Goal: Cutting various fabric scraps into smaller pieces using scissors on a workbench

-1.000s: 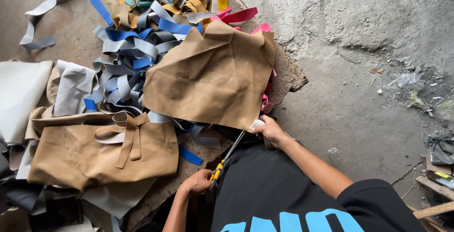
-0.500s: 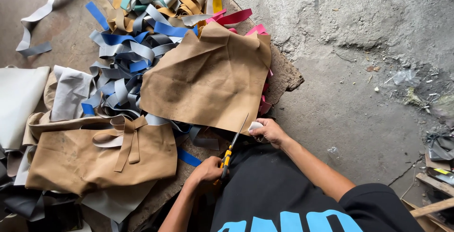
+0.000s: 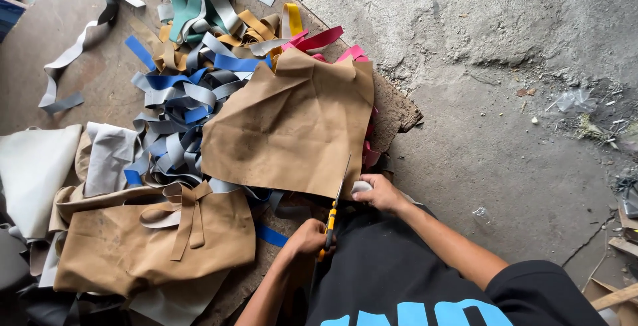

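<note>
Head view, looking down on a person seated on a rough concrete floor (image 3: 505,146), wearing a black shirt (image 3: 399,279) with pale blue lettering. The left hand (image 3: 307,238) is closed around the yellow-and-orange handles of a pair of scissors (image 3: 334,208), fingers wrapped tight on the grips. The blades point up and away from the body, and their tips lie at the lower right edge of a tan leather sheet (image 3: 292,123); whether the blades are parted or shut cannot be told. The right hand (image 3: 377,193) rests just beside the blades, on the right, its fingers pinching the lower right corner of the same sheet together with a small pale scrap (image 3: 361,186).

The tan sheet lies flat in front of the person, on a worn board (image 3: 397,110) and partly over a heap of leather strips (image 3: 193,93) in blue, grey, green, mustard and tan. Pink and red strips (image 3: 322,39) show past its far edge. To the left, nearer the person, lies a second tan piece (image 3: 139,246) with a strip looped across its top. Further left sit a grey piece (image 3: 109,156) and a cream sheet (image 3: 30,173). A single long grey strip (image 3: 70,53) lies apart on the floor at upper left.
</note>
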